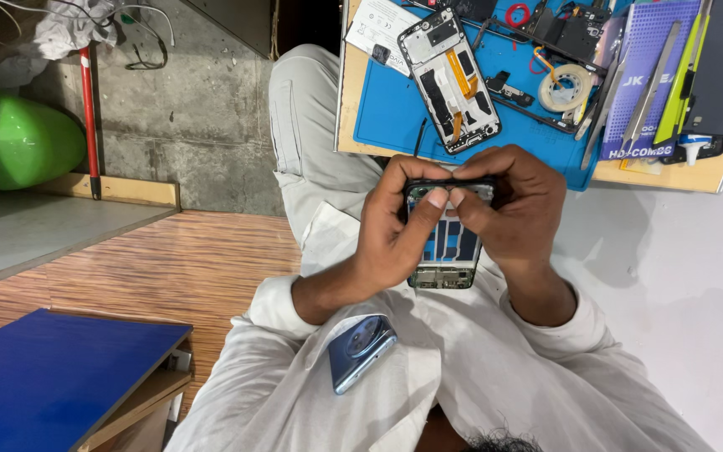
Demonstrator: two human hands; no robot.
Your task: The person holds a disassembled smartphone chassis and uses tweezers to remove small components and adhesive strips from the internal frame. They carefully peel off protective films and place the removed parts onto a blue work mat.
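Left hand (391, 243) & right hand (508, 209) both gripped opened black phone frame (447, 251), long axis vertical, top end pointing away twd bench.

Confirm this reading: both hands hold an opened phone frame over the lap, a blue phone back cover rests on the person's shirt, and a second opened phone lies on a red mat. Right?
Not quite. In the head view the second opened phone lies on a blue mat, not red. The rest stands: left hand and right hand hold the phone frame, and the blue back cover rests on the shirt.

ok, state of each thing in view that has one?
Phone frame: opened up, held in both hands.
Left hand: gripping frame, thumb at its top.
Right hand: gripping frame top.
Second phone: opened, lying on blue mat.
Blue phone: closed, on lap.
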